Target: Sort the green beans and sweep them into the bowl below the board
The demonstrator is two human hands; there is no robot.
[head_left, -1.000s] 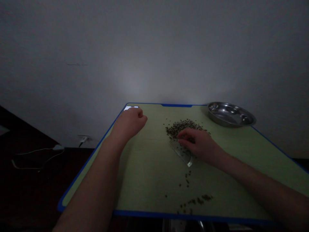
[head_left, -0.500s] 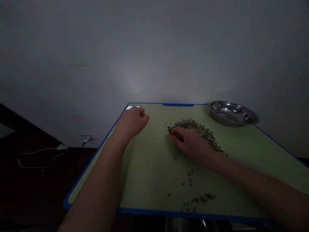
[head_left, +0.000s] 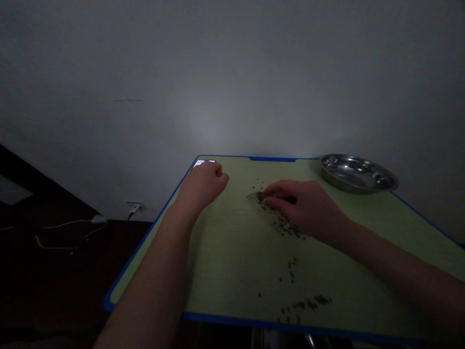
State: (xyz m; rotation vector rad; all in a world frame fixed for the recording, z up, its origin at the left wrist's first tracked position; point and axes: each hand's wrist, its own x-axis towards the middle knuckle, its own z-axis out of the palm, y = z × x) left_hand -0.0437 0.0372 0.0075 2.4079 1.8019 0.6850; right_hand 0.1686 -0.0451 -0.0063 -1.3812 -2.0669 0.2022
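My right hand (head_left: 308,208) lies on the green table (head_left: 225,252), fingers curled over a clear flat plastic piece (head_left: 260,207) that is pressed to the surface. Small dark beans (head_left: 285,228) lie along the piece's edge and under my palm; most of the pile is hidden by the hand. My left hand (head_left: 203,186) rests as a closed fist near the far left corner, beside a lit phone (head_left: 201,163). Nothing shows in that fist.
A shiny metal dish (head_left: 358,173) stands at the far right corner. Loose beans (head_left: 305,303) are scattered near the blue front edge. A grey wall rises behind the table. On the dark floor to the left lie white cables (head_left: 72,228).
My right hand has swept with the clear piece from the pile's near left side up over the pile, gathering the beans under it. The left fist has stayed put.
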